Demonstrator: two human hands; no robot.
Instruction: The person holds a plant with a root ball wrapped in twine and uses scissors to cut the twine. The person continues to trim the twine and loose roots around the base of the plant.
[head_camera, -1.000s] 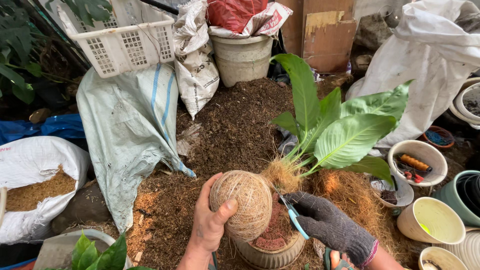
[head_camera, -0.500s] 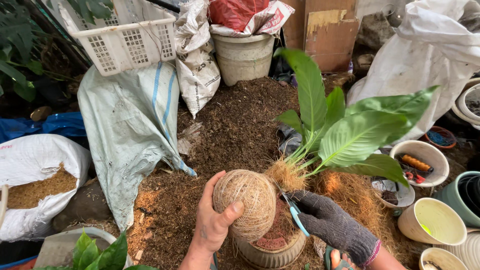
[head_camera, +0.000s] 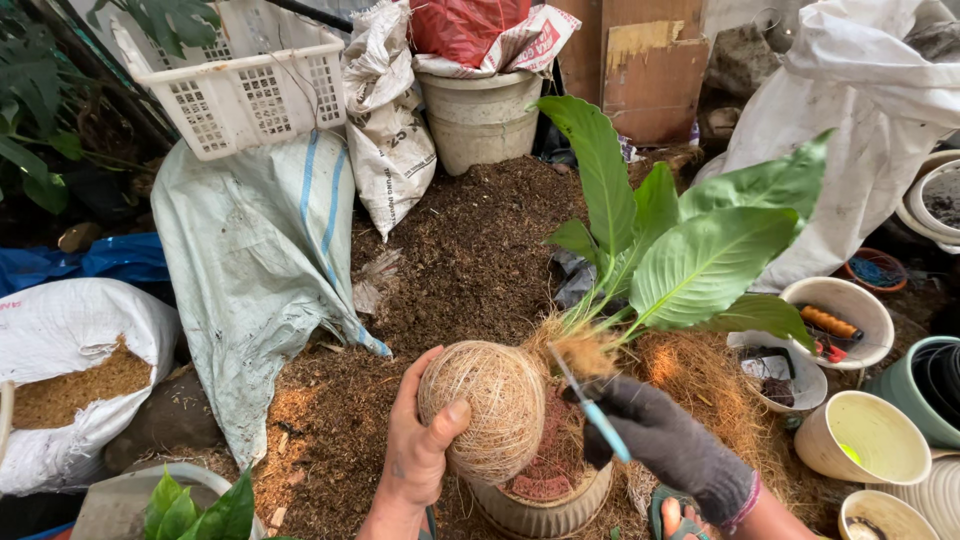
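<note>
The bare left hand (head_camera: 418, 450) cups a fibre-wrapped ball (head_camera: 482, 408), fingers spread around its left side, thumb on its front. The plant (head_camera: 680, 250) sprouts from the ball's right end. The gloved right hand (head_camera: 668, 445), just beside it, pinches a thin blue tool (head_camera: 592, 408) above a pot (head_camera: 540, 500).

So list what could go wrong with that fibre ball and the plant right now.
The bare left hand alone cups the fibre-wrapped root ball, held tilted over the clay pot; it could slip. The gloved right hand holds a thin blue-handled tool near the leaf stems; it might nick them.
</note>
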